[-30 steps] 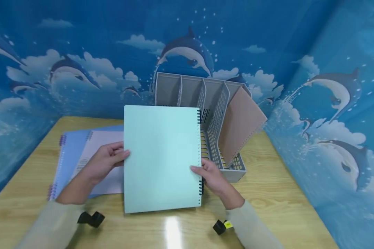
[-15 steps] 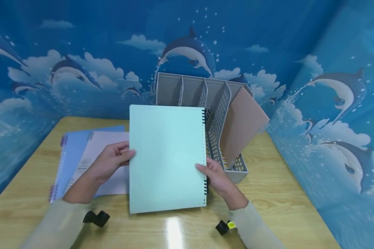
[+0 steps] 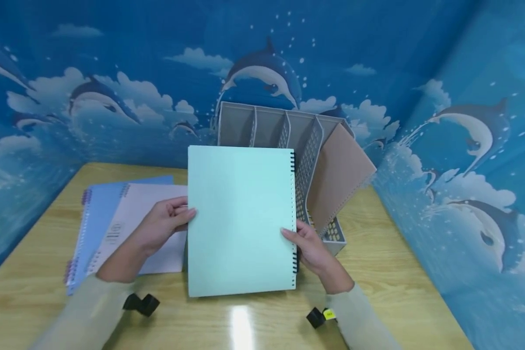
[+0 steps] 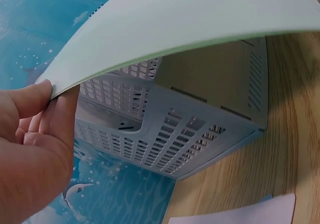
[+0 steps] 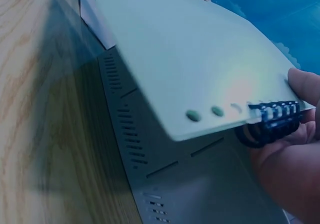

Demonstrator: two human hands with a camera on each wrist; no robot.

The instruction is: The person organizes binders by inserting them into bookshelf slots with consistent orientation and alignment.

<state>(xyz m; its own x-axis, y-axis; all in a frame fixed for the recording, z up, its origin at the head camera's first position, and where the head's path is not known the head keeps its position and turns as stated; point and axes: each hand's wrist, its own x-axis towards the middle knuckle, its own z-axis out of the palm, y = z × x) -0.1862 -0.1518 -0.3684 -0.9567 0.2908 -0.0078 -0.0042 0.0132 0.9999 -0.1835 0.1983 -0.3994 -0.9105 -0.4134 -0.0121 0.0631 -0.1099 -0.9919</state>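
Observation:
A mint-green spiral notebook [image 3: 240,218] is held up over the table, its black binding rings along the right edge. My left hand [image 3: 166,221] pinches its left edge, thumb in front and fingers behind. On the other side my right hand [image 3: 312,250] grips the bound edge, thumb on the cover; in the right wrist view the black rings [image 5: 275,119] lie right by its fingers. Behind the notebook stands a grey file organizer [image 3: 269,126] with several upright slots, its lower part largely hidden. A brown notebook [image 3: 341,170] leans in the rightmost slot.
Left of the organizer, a white notebook [image 3: 131,214] lies partly over a blue notebook [image 3: 94,214] on the wooden table [image 3: 389,272]. Blue dolphin-print sheeting [image 3: 135,48] surrounds the table at the back and sides. Black wrist cameras [image 3: 317,318] hang under both sleeves.
Both hands have carried the green notebook a little to the right, so it covers more of the organizer's front. More of the white notebook shows at left.

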